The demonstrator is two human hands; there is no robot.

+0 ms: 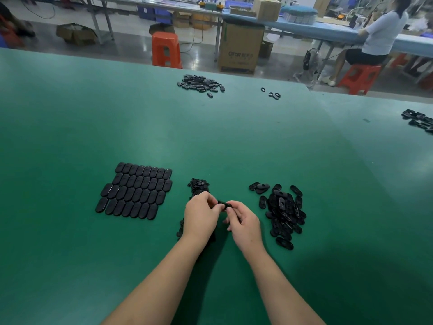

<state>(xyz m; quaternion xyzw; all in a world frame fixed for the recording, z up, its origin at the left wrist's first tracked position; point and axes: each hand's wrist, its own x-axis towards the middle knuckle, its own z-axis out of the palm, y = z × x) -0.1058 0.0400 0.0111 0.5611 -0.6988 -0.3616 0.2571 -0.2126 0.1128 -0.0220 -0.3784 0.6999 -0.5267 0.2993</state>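
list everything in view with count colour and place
table: one, green, foreground
laid-out ovals: four rows, black, near left
small-parts heap: one, black, near middle
oval-frame heap: one, black, near right
far heap: one, black, far middle
loose rings: three, black, right of far heap
edge heap: one, black, right edge
stools: two, orange, floor beyond table
big box: one, brown, between stools
seated person: one, white top, far right
held piece: one, black, near centre
left hand, right hand: bare, both pinching held piece
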